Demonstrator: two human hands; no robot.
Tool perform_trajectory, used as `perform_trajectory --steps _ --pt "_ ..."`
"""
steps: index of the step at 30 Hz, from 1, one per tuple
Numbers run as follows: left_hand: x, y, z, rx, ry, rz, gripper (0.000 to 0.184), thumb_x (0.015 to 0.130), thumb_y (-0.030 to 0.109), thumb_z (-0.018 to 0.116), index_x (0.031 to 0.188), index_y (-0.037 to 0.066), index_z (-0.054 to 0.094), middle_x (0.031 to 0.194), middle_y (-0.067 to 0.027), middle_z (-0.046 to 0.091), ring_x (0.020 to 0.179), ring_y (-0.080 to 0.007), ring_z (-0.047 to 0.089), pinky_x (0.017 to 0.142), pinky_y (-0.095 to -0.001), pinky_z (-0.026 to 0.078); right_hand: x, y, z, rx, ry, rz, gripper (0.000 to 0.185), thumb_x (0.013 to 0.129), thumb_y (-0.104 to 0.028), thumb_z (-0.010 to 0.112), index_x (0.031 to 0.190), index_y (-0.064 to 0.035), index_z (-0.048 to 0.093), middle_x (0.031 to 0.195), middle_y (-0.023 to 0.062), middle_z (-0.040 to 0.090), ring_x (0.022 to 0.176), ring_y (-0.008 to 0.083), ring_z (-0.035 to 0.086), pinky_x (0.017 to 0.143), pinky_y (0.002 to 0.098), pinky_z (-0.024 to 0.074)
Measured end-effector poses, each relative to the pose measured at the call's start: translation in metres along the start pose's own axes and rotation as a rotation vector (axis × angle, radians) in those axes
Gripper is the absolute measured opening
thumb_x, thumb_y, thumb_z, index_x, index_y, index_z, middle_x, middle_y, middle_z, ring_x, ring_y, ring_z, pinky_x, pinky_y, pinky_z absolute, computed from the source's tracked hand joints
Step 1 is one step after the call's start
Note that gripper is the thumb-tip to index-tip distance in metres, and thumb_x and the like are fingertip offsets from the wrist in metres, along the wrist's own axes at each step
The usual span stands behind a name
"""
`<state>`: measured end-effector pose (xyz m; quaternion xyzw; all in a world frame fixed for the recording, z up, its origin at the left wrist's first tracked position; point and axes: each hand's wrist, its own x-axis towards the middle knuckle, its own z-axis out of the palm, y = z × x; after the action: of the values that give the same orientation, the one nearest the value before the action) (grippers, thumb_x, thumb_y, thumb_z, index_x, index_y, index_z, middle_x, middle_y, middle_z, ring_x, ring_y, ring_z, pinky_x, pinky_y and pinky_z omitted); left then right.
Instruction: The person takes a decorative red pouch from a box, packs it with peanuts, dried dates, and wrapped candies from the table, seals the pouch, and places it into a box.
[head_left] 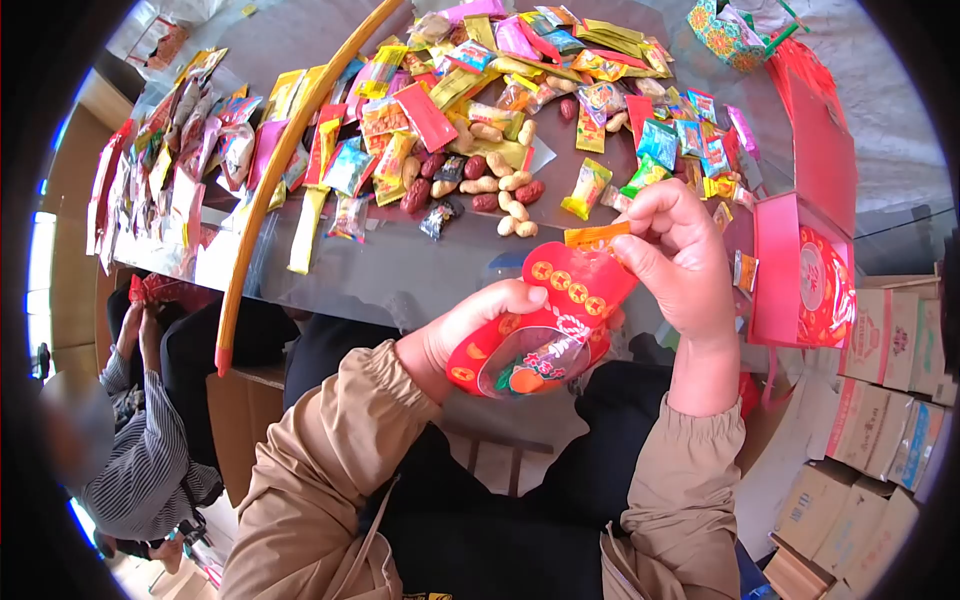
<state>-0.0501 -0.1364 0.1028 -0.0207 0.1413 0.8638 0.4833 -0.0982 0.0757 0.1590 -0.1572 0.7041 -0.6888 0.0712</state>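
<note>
1. At top edge of red pouch (520, 335): orange pkt (596, 236), long axis approx. L–R.
2. R hand (682, 258), upper R of pouch, nearer pkt, pinches its R end (thumb + finger).
3. L hand (458, 328) clasps pouch's L side.

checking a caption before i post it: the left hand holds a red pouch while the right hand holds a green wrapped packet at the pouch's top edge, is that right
Not quite: the wrapped packet in the right hand is orange, not green, as the head view shows. The left hand does hold the red pouch, and the packet is at its top edge.
</note>
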Motion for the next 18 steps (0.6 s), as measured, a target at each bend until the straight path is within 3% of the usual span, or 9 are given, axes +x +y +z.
perform_trajectory --steps 3,4,7,10,13,15,18 --pt "-0.002 -0.007 0.002 -0.004 -0.007 -0.010 0.083 0.083 0.040 0.072 0.146 -0.003 0.040 0.142 -0.0249 0.052 0.121 -0.0350 0.063 0.094 -0.0435 0.058 -0.009 -0.001 0.002 -0.013 -0.064 0.008 0.006 0.094 0.002 0.064 0.095 -0.0016 0.059 0.089 -0.0025 0.059 0.081 0.0037 0.057 0.072 0.0210 0.0473" --pt "-0.004 -0.007 0.004 0.002 -0.014 -0.018 0.083 0.083 0.041 0.072 0.146 -0.003 0.040 0.142 -0.0253 0.052 0.121 -0.0353 0.062 0.095 -0.0440 0.058 -0.011 -0.009 -0.001 -0.140 -0.118 -0.024 0.005 0.093 0.006 0.060 0.093 0.0010 0.062 0.088 0.0018 0.062 0.080 0.0077 0.059 0.076 0.0246 0.0480" --pt "-0.002 -0.009 0.002 0.016 -0.051 -0.026 0.083 0.084 0.040 0.072 0.148 -0.002 0.039 0.142 -0.0262 0.052 0.123 -0.0366 0.061 0.098 -0.0457 0.055 -0.013 -0.009 -0.014 -0.254 -0.262 -0.170 0.006 0.091 0.001 0.058 0.090 0.0031 0.064 0.087 0.0080 0.066 0.080 0.0145 0.062 0.096 0.0368 0.0479" --pt "-0.002 -0.009 0.008 -0.023 -0.028 -0.030 0.081 0.086 0.038 0.070 0.150 0.002 0.036 0.142 -0.0267 0.052 0.124 -0.0375 0.060 0.102 -0.0469 0.052 -0.022 -0.011 -0.021 -0.262 -0.300 -0.089 0.013 0.089 -0.007 0.058 0.088 0.0042 0.065 0.089 0.0113 0.070 0.084 0.0201 0.065 0.116 0.0509 0.0324" --pt "0.000 -0.011 0.002 -0.100 -0.045 -0.075 0.076 0.089 0.030 0.067 0.153 0.005 0.034 0.141 -0.0258 0.053 0.123 -0.0368 0.061 0.103 -0.0474 0.051 -0.029 -0.007 -0.029 -0.227 -0.442 -0.010 0.023 0.091 -0.017 0.058 0.090 0.0045 0.066 0.091 0.0132 0.070 0.091 0.0261 0.067 0.121 0.0590 0.0176" --pt "0.000 -0.012 0.002 -0.081 0.022 -0.104 0.072 0.091 0.028 0.066 0.151 0.002 0.036 0.140 -0.0248 0.055 0.122 -0.0354 0.061 0.103 -0.0474 0.051 -0.024 -0.016 -0.033 -0.323 -0.638 0.053 0.029 0.094 -0.027 0.059 0.100 0.0001 0.068 0.096 0.0146 0.071 0.101 0.0337 0.066 0.121 0.0602 0.0159" --pt "0.000 -0.015 -0.005 -0.048 0.108 -0.200 0.068 0.092 0.029 0.065 0.147 -0.002 0.040 0.136 -0.0226 0.059 0.120 -0.0335 0.063 0.104 -0.0471 0.051 -0.029 -0.015 -0.022 -0.362 -0.663 0.022 0.033 0.095 -0.037 0.061 0.108 -0.0069 0.068 0.101 0.0121 0.072 0.104 0.0364 0.066 0.120 0.0621 0.0143"
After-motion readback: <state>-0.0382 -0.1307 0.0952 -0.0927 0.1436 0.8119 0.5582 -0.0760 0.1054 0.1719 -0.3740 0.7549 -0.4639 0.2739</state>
